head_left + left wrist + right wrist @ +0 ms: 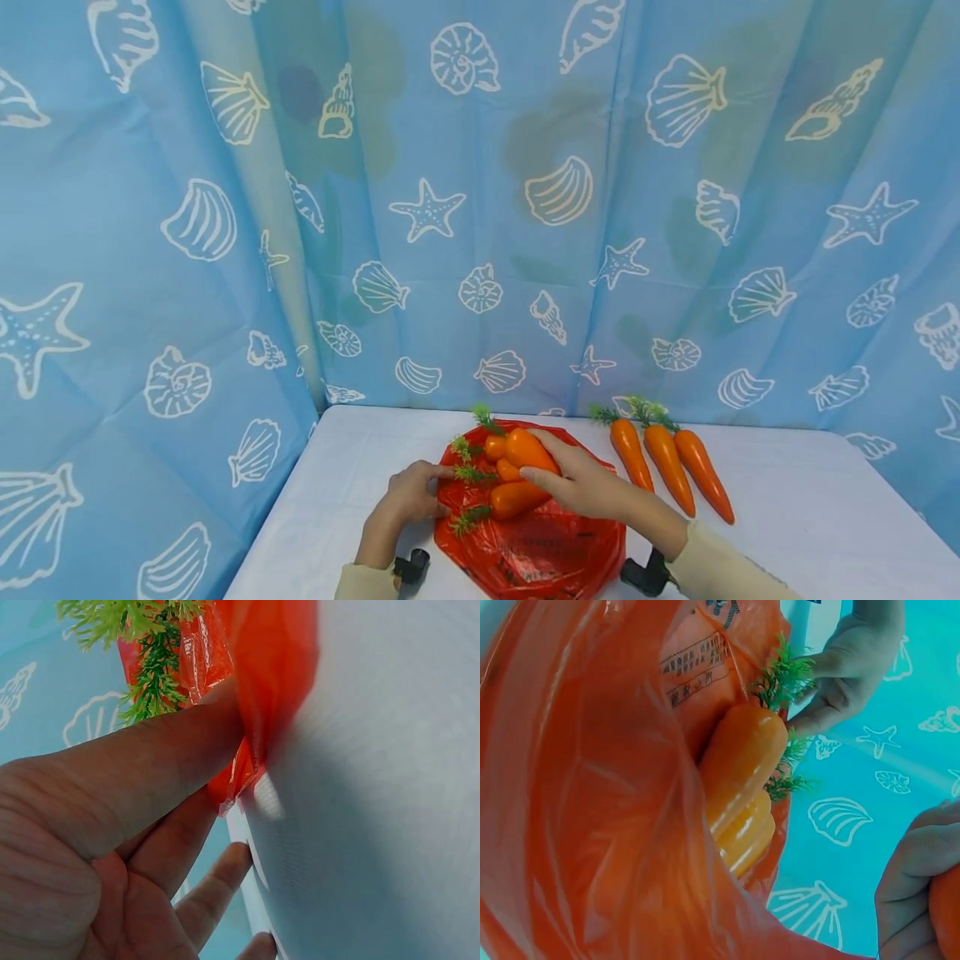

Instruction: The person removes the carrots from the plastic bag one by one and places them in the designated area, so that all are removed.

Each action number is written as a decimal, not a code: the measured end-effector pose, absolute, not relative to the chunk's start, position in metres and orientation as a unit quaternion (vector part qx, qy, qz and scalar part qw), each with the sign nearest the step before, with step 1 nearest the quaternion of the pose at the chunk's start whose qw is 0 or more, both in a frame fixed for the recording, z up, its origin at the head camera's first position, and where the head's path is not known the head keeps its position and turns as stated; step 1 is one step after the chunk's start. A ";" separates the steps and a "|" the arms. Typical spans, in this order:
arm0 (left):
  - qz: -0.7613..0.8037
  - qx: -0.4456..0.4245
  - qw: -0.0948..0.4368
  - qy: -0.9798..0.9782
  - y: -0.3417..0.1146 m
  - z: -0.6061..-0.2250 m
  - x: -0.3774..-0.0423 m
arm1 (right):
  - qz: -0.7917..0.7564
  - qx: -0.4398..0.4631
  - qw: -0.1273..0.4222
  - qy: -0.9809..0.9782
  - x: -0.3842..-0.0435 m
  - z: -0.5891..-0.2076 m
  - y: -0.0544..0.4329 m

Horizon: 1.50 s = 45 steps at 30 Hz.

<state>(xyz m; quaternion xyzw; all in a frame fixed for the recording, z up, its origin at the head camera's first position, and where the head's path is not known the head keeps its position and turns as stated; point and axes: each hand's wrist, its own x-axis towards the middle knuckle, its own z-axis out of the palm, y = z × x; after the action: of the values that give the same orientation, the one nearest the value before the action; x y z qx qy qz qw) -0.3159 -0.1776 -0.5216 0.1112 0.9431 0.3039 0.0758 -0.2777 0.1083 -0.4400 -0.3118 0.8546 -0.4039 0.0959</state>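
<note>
A red plastic bag (540, 546) lies on the white table, with several orange toy carrots (517, 500) inside its mouth, their green leafy tops (472, 475) pointing left. At the bag's left edge, my left hand (412, 492) pinches the plastic between thumb and forefinger; the left wrist view shows this bag edge (274, 667) up close, with the other fingers spread below. My right hand (581, 479) grips an orange carrot (528, 450) above the others in the bag. In the right wrist view only part of that hand (915, 885) and its carrot (949, 911) shows.
Right of the bag, three more carrots (670, 469) lie side by side on the white tabletop (795, 517), leafy ends toward the back. A blue curtain (480, 208) with white shell prints hangs behind the table and along its left side.
</note>
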 end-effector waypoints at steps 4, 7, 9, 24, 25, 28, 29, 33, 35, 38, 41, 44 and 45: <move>0.306 0.110 0.077 0.942 -0.178 -0.522 -0.316 | -0.417 -0.314 0.093 0.848 -0.279 -0.437 0.112; 0.309 0.101 0.082 0.942 -0.178 -0.521 -0.316 | -0.431 -0.309 0.097 0.842 -0.281 -0.433 0.116; 0.310 0.098 0.084 0.942 -0.178 -0.521 -0.316 | -0.448 -0.302 0.103 0.835 -0.282 -0.432 0.120; 0.321 0.073 0.091 0.940 -0.175 -0.521 -0.316 | -0.469 -0.245 0.083 0.845 -0.282 -0.426 0.153; 0.321 0.072 0.091 0.940 -0.175 -0.520 -0.316 | -0.467 -0.242 0.080 0.847 -0.282 -0.426 0.155; 0.316 0.074 0.091 0.941 -0.175 -0.521 -0.316 | -0.462 -0.236 0.073 0.851 -0.281 -0.429 0.161; 0.314 0.077 0.091 0.942 -0.175 -0.521 -0.316 | -0.462 -0.234 0.072 0.852 -0.281 -0.430 0.163; 0.312 0.077 0.095 0.942 -0.175 -0.523 -0.314 | -0.466 -0.215 0.068 0.855 -0.279 -0.435 0.170; 0.315 0.076 0.097 0.941 -0.176 -0.523 -0.313 | -0.474 -0.208 0.066 0.853 -0.279 -0.436 0.173; 0.317 0.078 0.098 0.940 -0.176 -0.523 -0.313 | -0.485 -0.197 0.064 0.850 -0.279 -0.436 0.178; 0.318 0.077 0.097 0.940 -0.176 -0.523 -0.314 | -0.490 -0.176 0.065 0.852 -0.278 -0.433 0.182; 0.323 0.072 0.096 0.939 -0.176 -0.523 -0.315 | -0.489 -0.149 0.066 0.857 -0.277 -0.432 0.186; 0.321 0.072 0.096 0.939 -0.176 -0.523 -0.315 | -0.490 -0.143 0.067 0.857 -0.276 -0.432 0.188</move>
<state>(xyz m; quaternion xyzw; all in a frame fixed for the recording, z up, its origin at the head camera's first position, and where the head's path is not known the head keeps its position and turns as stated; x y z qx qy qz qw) -0.3153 -0.1763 -0.5228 0.0716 0.9394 0.3213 0.0956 -0.2764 0.1878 -0.4320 -0.1426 0.8573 -0.4900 0.0674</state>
